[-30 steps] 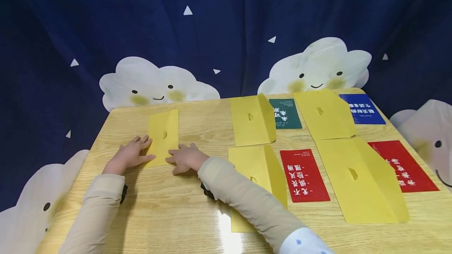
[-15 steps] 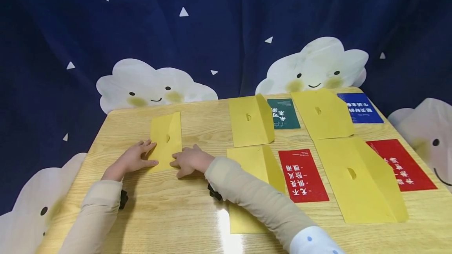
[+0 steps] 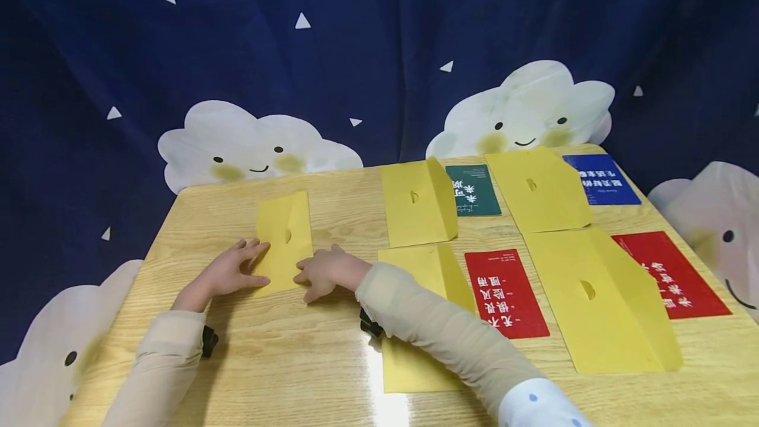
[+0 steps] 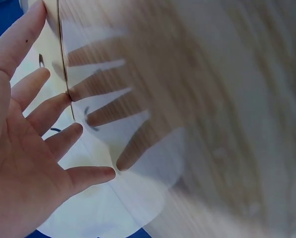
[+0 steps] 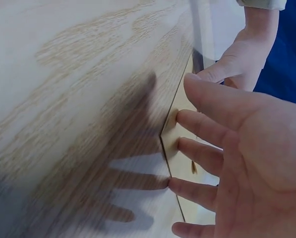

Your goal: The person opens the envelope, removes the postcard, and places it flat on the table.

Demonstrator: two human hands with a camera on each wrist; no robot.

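Note:
A yellow envelope (image 3: 283, 259) with a small half-moon slot lies flat on the left part of the wooden table. My left hand (image 3: 232, 270) spreads its fingers at the envelope's left edge, thumb at the near left corner. On the opposite side, my right hand (image 3: 329, 273) touches the right edge with its fingertips. In the left wrist view, the left hand (image 4: 43, 148) shows an open palm and straight fingers over the glossy tabletop. The right wrist view has the right hand (image 5: 247, 163) with several fingertips along the envelope's edge (image 5: 173, 126), and the other hand beyond.
Larger yellow envelopes with raised flaps (image 3: 415, 206) (image 3: 423, 275) (image 3: 536, 193) (image 3: 599, 302) lie to the right. Beside them are cards: green (image 3: 481, 199), blue (image 3: 611, 183), and red (image 3: 516, 298) (image 3: 688, 288). A dark blue curtain (image 3: 379, 31) with clouds hangs behind the table.
The small envelope has slid a little to the right and nearer to me, both hands moving along with it. The head view has shifted slightly; the other envelopes and cards lie as before.

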